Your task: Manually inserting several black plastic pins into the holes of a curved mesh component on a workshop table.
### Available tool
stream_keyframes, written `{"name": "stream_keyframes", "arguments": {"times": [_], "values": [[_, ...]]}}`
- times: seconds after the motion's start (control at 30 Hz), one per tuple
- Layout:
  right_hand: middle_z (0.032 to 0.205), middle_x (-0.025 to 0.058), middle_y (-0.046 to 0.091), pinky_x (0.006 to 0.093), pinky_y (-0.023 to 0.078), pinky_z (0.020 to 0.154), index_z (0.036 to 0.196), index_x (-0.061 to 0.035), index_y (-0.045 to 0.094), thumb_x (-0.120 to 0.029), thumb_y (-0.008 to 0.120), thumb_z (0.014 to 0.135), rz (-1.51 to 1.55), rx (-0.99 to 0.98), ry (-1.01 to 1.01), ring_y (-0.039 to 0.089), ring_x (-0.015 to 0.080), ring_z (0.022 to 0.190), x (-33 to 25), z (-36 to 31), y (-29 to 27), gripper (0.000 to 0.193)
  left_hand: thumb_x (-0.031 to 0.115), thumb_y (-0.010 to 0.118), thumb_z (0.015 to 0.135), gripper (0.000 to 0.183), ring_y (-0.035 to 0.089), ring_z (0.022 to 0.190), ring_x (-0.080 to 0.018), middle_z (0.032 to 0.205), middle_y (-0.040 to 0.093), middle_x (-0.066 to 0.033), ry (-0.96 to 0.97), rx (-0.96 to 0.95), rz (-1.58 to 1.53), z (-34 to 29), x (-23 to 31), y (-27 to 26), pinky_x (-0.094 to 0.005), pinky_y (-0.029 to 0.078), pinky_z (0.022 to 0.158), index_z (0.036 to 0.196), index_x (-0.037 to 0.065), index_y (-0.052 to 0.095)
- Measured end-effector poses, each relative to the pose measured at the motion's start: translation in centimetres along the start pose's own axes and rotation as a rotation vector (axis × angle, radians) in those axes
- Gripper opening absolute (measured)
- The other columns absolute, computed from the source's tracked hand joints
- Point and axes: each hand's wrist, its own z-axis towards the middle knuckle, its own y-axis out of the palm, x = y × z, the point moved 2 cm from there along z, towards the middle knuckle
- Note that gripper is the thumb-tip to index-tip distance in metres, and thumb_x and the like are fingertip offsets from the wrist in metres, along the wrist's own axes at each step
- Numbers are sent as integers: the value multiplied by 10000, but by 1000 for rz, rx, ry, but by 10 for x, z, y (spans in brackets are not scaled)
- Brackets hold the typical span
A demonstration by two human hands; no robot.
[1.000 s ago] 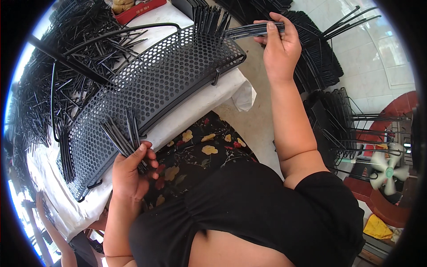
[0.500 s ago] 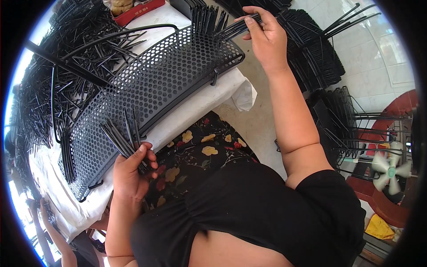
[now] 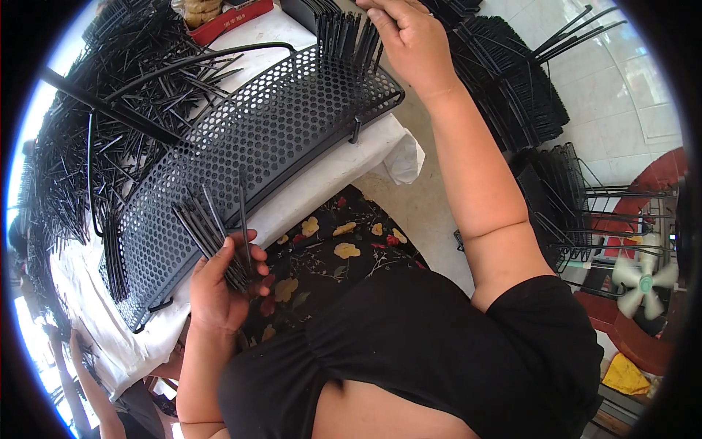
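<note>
As your R hand (image 3: 413, 42) swings L to the upright black strips (image 3: 338, 35), R end of mesh panel (image 3: 248, 139), its batch prob. stands there; R grip: can't tell. Your L hand (image 3: 223, 282) pinches strip bunch (image 3: 196, 227) over near edge.

1. From my remote seat, I saw the mesh panel (image 3: 241, 143) on the bench (image 3: 274, 29).
2. Behind it lay a strip heap (image 3: 110, 154), with a box (image 3: 238, 18) to the heap's right.
3. My left fingers (image 3: 259, 269) held strips (image 3: 199, 230) at its near edge; my right fingers (image 3: 383, 23) were beside the bundle (image 3: 338, 35) at its right end.
4. Frames (image 3: 523, 91) lay right of the bench, the fan (image 3: 645, 284) farther right.
</note>
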Motion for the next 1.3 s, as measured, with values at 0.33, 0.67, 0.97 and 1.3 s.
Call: {"name": "stream_keyframes", "arguments": {"times": [0.33, 0.67, 0.97, 1.3], "values": [[982, 190, 685, 331, 528, 765, 1116, 14, 608, -86, 541, 929, 209, -180, 327, 690, 285, 905, -6, 5, 0, 223, 197, 499, 968, 262, 619, 666, -203, 835, 628, -115, 6, 20, 65, 2, 1, -2, -322, 520, 517, 1123, -9, 545], [972, 143, 684, 305, 518, 792, 1144, 27, 565, -73, 498, 959, 346, -160, 418, 685, 212, 915, -3, -4, -2, 221, 155, 533, 952, 227, 599, 631, -188, 812, 615, -96, 14, 61, 87, 1, 2, 1, -308, 508, 511, 1094, -22, 550], [1013, 102, 696, 278, 480, 861, 1142, 45, 602, -111, 511, 966, 360, -78, 662, 641, 161, 951, 26, -9, -3, 252, 145, 563, 935, 210, 595, 632, -170, 806, 618, -75, 12, 59, 126, 3, 4, 1, -300, 500, 514, 1071, -14, 565], [1130, 201, 651, 367, 465, 940, 1147, 45, 606, -165, 508, 963, 140, -206, 402, 595, 315, 1132, -1, -3, -6, 296, 149, 572, 931, 194, 590, 633, -154, 790, 618, -67, 25, 65, 148, 3, 3, -2, -293, 488, 503, 1048, -5, 583]]}}
